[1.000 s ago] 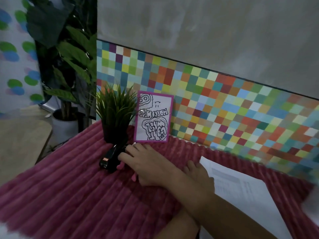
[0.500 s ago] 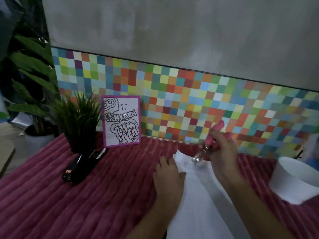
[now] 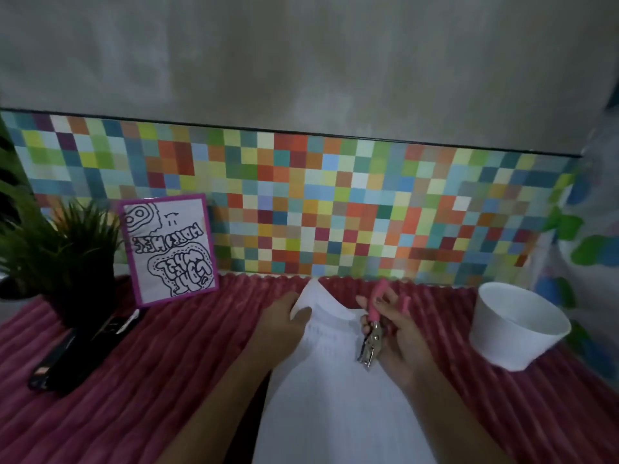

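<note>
My left hand (image 3: 281, 324) pinches the paper (image 3: 335, 396) near its far left corner. The thumb lies on top of the sheet, and the fingers are tucked out of sight, so I cannot tell how far they curl beneath it. The paper lies in front of me on the cloth (image 3: 134, 413) between my forearms. Its near end is cut off by the bottom of the view. The far corner lifts and bends a little, and the faint grey print on it is too dim to read.

My right hand (image 3: 402, 336) is closed around the punch (image 3: 373, 329). The pink handles stick up past my fingers, and the metal head points down at the paper's right edge. My fingers cover the middle of the tool. Whether the head sits over the edge of the sheet or just beside it I cannot tell in this light.

To the right a white cup (image 3: 516, 329) stands tilted on the cloth, well apart from my hand. At the left a black stapler (image 3: 77, 353) lies with its far end hidden under the plant (image 3: 63, 249), whose dark pot is hard to make out. A card (image 3: 169, 249) with a purple border leans against the tiles (image 3: 335, 212), its lettering mirrored.
</note>
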Available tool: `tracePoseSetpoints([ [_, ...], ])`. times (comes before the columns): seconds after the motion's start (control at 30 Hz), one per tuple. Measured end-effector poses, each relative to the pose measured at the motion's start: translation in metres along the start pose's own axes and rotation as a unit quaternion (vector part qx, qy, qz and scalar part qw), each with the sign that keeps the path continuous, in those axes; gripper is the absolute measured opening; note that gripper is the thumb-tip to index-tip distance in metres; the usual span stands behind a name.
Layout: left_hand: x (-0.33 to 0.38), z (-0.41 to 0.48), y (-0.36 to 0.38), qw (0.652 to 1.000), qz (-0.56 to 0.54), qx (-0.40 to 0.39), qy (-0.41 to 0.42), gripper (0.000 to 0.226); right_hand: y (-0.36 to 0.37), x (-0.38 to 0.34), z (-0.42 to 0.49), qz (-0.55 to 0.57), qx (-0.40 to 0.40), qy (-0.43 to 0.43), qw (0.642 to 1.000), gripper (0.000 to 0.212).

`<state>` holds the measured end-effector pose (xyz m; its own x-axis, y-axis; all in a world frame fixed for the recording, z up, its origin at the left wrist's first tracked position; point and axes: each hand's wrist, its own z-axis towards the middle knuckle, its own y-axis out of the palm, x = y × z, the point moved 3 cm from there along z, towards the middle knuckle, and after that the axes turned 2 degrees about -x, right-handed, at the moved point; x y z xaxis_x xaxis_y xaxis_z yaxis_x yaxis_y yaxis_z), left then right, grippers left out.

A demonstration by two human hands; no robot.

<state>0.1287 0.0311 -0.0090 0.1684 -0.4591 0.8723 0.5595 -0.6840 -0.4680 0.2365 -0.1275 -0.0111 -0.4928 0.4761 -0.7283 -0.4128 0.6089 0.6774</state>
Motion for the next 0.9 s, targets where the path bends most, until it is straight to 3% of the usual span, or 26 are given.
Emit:
tracePoseSetpoints([
  [0.1, -0.009, 0.001, 0.008, 0.998, -0.047, 0.018, -0.044, 0.043, -0.005, 0.0, 0.006, 0.026, -0.014, 0.014, 0.999, 0.045],
  [0.2, -0.015, 0.001, 0.008, 0.995, -0.081, 0.019, -0.056, 0.037, -0.009, 0.001, 0.008, 0.052, -0.031, 0.028, 0.998, 0.037],
  [0.3, -0.017, -0.002, 0.006, 0.992, -0.107, 0.02, -0.06, 0.038, 0.001, -0.009, 0.006, 0.054, -0.058, 0.023, 0.997, 0.043],
  [0.4, -0.015, -0.004, 0.006, 0.99, -0.127, 0.029, -0.055, 0.038, 0.032, -0.025, 0.009, -0.164, -0.067, -0.013, 0.984, 0.032],
  [0.5, -0.014, -0.006, 0.007, 0.989, -0.13, 0.036, -0.054, 0.044, 0.062, -0.026, 0.017, -0.376, -0.06, -0.038, 0.924, 0.039],
  [0.6, -0.012, -0.008, 0.007, 0.988, -0.142, 0.042, -0.042, 0.048, 0.078, -0.011, 0.019, -0.42, -0.081, -0.003, 0.904, 0.035],
  [0.9, -0.012, -0.005, 0.005, 0.986, -0.157, 0.055, -0.015, 0.045, 0.077, 0.004, 0.026, -0.418, -0.054, -0.003, 0.907, 0.032],
])
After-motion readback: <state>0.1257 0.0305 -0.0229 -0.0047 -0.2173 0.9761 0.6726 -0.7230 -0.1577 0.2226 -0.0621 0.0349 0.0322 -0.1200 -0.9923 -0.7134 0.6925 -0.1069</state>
